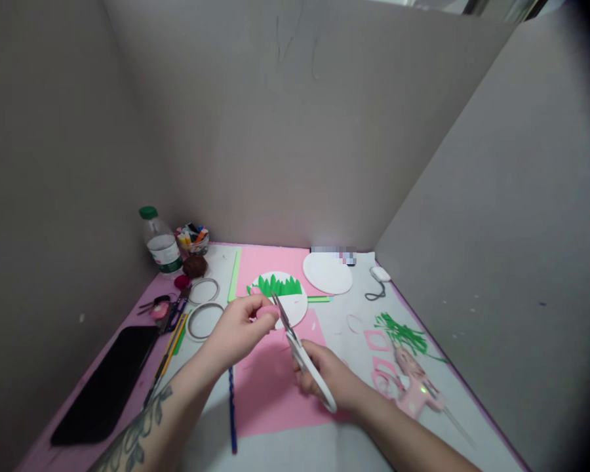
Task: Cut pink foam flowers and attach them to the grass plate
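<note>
My left hand [238,328] pinches a small pink cutout [267,312], likely paper or foam, between thumb and fingers. A pair of scissors [309,368] with white handles is gripped in my right hand [327,375], its blades pointing up and away, close beside the pink piece. Whether the blades touch it, I cannot tell. Below both hands lies a pink sheet [275,406] with small scraps on it. Just beyond them is a white disc [295,312] bearing a strip of green pointed leaves [279,286].
On the right lie a pink glue gun [415,390], green strips [403,333] and pink offcuts [376,339]. A white oval [327,273] rests at the back. Leftward are a bottle [163,246], tape rolls [204,321], a black phone-like slab [109,383] and a blue stick [233,413].
</note>
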The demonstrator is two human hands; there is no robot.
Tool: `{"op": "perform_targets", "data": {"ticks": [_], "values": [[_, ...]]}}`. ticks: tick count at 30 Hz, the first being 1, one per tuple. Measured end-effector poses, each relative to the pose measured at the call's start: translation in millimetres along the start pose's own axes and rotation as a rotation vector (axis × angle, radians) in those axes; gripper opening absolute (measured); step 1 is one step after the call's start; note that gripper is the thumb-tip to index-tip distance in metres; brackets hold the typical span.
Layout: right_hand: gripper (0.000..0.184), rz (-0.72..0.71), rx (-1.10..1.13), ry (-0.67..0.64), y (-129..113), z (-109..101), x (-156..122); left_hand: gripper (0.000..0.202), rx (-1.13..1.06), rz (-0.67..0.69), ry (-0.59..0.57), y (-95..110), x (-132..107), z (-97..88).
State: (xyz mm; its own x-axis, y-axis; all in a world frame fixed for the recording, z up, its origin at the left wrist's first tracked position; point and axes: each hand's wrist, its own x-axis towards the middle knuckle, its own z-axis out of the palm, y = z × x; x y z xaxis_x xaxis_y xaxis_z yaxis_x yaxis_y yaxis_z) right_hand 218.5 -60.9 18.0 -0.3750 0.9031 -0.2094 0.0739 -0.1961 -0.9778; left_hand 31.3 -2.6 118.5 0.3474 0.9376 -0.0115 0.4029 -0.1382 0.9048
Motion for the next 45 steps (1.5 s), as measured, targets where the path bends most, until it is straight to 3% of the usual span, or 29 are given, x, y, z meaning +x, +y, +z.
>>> {"op": "perform_targets", "data": {"ticks": [12,21,29,35,45], "values": [[0.021,-0.043,-0.057,0.006,-3.1,-1.2,-0.8,0.022,0.016,0.005,-0.014,-0.4,0.1,-0.2],[0.021,0.038,-0.016,0.020,1.5,-2.4,1.7,0.021,0.006,0.033,0.033,1.8,0.5,-2.9],[0.028,-0.065,-0.061,0.006,-1.9,-3.5,0.0,0.024,-0.021,0.019,0.057,2.1,-0.1,-1.7],[0.031,-0.056,-0.078,-0.036,-3.0,-1.8,-1.9,0.022,-0.016,0.007,0.029,1.9,0.3,0.8],[0.037,-0.103,-0.038,0.037,-10.9,0.3,-1.3,0.020,-0.155,0.041,-0.013,-4.0,1.6,5.0]]}}
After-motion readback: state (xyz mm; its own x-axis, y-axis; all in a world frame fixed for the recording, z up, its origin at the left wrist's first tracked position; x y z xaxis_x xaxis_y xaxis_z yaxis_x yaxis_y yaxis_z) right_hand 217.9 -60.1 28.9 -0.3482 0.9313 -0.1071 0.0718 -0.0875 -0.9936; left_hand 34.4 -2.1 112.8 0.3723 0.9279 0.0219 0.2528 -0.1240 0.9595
